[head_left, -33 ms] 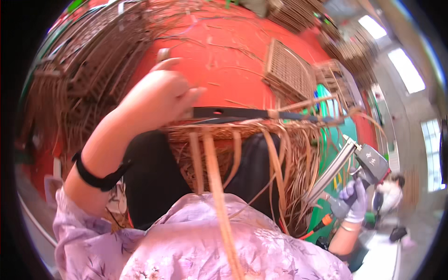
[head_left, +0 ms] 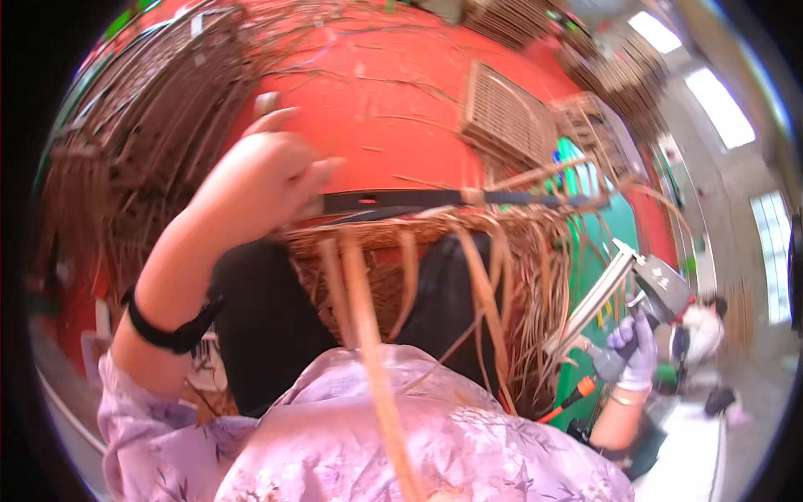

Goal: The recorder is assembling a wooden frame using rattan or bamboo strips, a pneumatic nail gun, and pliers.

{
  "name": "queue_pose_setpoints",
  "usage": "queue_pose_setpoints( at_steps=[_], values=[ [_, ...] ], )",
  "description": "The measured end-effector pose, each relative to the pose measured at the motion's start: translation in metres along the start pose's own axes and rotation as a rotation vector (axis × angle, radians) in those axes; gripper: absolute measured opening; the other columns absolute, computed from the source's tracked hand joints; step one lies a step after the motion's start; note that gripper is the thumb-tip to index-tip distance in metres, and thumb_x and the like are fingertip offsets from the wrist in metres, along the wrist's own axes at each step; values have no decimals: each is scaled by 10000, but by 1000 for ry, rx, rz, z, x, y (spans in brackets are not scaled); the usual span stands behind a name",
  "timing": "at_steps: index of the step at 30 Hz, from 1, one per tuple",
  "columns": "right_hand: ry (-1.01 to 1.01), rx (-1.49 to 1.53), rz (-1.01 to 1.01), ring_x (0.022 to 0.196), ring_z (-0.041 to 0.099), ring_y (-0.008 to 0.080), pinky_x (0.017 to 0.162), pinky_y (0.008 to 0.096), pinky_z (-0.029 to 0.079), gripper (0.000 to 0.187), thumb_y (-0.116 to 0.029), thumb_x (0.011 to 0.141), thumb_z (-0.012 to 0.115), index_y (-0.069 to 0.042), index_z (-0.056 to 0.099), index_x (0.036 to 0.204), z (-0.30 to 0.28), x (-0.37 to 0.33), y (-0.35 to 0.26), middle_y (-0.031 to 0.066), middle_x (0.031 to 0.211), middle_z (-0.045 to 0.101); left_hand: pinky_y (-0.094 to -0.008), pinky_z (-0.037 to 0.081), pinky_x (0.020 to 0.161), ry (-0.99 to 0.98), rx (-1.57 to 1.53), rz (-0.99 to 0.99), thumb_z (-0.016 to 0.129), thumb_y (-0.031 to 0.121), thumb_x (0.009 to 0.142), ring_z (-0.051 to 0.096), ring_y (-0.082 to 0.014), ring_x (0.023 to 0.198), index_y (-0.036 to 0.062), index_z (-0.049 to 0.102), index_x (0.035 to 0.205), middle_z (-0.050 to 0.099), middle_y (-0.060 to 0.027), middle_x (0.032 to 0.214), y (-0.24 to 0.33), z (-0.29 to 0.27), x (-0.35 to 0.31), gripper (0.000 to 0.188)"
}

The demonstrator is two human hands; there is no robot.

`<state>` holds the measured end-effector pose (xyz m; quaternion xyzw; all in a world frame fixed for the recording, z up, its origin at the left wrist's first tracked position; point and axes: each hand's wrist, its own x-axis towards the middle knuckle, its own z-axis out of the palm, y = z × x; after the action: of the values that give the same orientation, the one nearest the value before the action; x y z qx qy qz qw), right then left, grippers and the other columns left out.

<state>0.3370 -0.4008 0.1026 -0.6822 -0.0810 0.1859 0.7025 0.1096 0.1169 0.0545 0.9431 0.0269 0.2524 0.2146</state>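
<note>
My left hand (head_left: 272, 171) is blurred, at the left end of a dark flat bar (head_left: 393, 201) along the top of a woven rattan frame (head_left: 360, 238). Its fingers look partly bent, one sticks out with a pale band near its tip, and the hand seems closed on the frame's corner; the contact itself is hidden. Loose rattan strips (head_left: 477, 289) hang from the frame's edge over my black-clad legs. Away to the right, my right hand (head_left: 631, 347), in a light glove, is wrapped round the grip of a grey air stapler (head_left: 661, 280), apart from the frame.
An orange hose fitting (head_left: 583, 389) hangs below the stapler. Woven panels (head_left: 510, 117) lie on the red floor (head_left: 376, 92) ahead, among scattered scraps. Stacked rattan frames (head_left: 159, 117) stand far left. A green surface (head_left: 615, 222) lies right. Another person (head_left: 701, 330) is beyond the stapler.
The whole view has shifted, so my left hand and the frame appear slightly farther left. Both hands keep their places on the frame and the stapler.
</note>
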Motion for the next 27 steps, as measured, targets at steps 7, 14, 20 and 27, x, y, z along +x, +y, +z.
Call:
queue_pose_setpoints(
  at_steps=[7,14,20,27],
  values=[
    [411,393,130,536,470,100,562,263,434,341,-316,932,660,-25,588,1096,-133,-8,94,-43,628,477,-432,303,1132,-26,56,-63,509,108,969,608,-270,768,-32,650,768,583,-134,678,-15,25,-1,283],
    [637,564,78,530,498,136,577,304,459,276,-314,934,646,-58,550,971,-166,-19,139,-16,594,493,-432,235,1182,-143,115,-132,473,122,1004,597,-254,888,-59,638,811,585,-124,753,-3,6,9,311],
    [763,968,66,602,556,178,601,359,526,298,-345,882,710,-130,519,958,-220,14,162,24,715,544,-417,268,1132,-139,154,-145,481,111,993,556,-288,995,-40,652,816,573,-106,774,-2,3,7,290],
    [859,347,349,902,656,270,736,460,563,718,-655,849,596,-94,509,1289,-248,11,140,138,1093,629,-372,360,980,-136,24,-140,488,107,989,531,-294,1043,-31,656,850,578,-119,857,3,3,5,257]
  ],
)
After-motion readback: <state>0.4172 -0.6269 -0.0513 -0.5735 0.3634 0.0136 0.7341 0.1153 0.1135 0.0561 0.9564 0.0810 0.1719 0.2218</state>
